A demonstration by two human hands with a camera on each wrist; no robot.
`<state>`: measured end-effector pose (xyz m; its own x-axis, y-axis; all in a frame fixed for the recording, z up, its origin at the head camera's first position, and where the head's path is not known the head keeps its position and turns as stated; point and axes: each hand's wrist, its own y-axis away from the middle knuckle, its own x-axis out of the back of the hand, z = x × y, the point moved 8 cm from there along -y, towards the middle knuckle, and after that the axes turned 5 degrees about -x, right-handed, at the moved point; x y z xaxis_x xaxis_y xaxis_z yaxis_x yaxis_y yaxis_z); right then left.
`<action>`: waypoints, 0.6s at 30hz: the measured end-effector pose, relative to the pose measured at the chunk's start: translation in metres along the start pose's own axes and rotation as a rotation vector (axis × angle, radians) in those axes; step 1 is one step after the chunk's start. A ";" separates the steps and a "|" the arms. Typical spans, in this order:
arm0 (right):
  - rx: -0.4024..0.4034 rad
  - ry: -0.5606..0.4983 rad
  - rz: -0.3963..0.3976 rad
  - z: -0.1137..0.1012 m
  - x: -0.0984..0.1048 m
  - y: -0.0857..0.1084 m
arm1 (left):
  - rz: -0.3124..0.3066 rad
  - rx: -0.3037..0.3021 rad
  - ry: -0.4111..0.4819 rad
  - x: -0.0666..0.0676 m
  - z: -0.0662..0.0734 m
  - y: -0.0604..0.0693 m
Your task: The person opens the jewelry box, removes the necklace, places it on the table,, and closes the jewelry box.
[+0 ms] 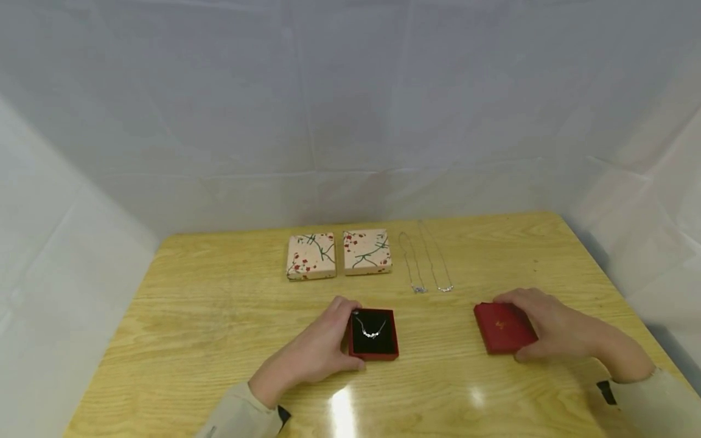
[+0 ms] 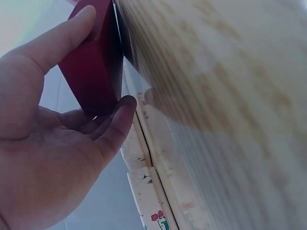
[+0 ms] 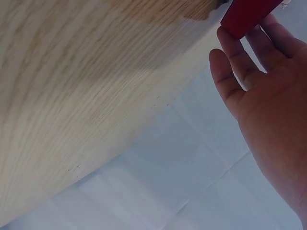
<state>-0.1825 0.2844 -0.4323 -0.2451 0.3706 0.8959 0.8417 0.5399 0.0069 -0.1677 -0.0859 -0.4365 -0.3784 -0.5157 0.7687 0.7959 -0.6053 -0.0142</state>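
Observation:
A small red jewelry box (image 1: pixel 395 350) with a black lining sits open near the front middle of the table. On the lining lies a silver necklace (image 1: pixel 372 334) with a curved row of shiny beads. My left hand (image 1: pixel 320 344) grips the box from its left side, thumb at the near edge and fingers at the far one; the left wrist view shows the box's red side (image 2: pixel 96 62). Farther right, my right hand (image 1: pixel 558 328) holds the red lid (image 1: pixel 504 328), which has faint gold lettering, by its right side. Whether the lid touches the table I cannot tell.
Two floral-patterned boxes (image 1: pixel 311 255) stand side by side toward the back of the wooden table (image 1: pixel 208 316). To their right, two silver chain necklaces (image 1: pixel 432 264) lie stretched out. White cloth (image 1: pixel 350 121) hangs behind the table and at both sides.

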 end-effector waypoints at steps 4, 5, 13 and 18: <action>0.007 0.024 0.010 0.000 -0.001 0.001 | -0.002 0.006 -0.002 -0.001 0.000 0.000; 0.012 0.029 0.014 0.000 -0.001 0.001 | -0.003 0.007 -0.003 -0.001 0.000 0.000; 0.007 0.044 -0.005 0.004 -0.004 0.003 | -0.015 0.011 -0.054 -0.002 0.001 -0.001; -0.005 0.016 -0.036 0.005 -0.006 0.003 | -0.013 0.009 -0.111 -0.004 0.001 -0.001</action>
<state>-0.1812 0.2878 -0.4397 -0.2671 0.3388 0.9021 0.8348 0.5490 0.0410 -0.1668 -0.0831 -0.4388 -0.3341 -0.4373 0.8349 0.7957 -0.6056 0.0012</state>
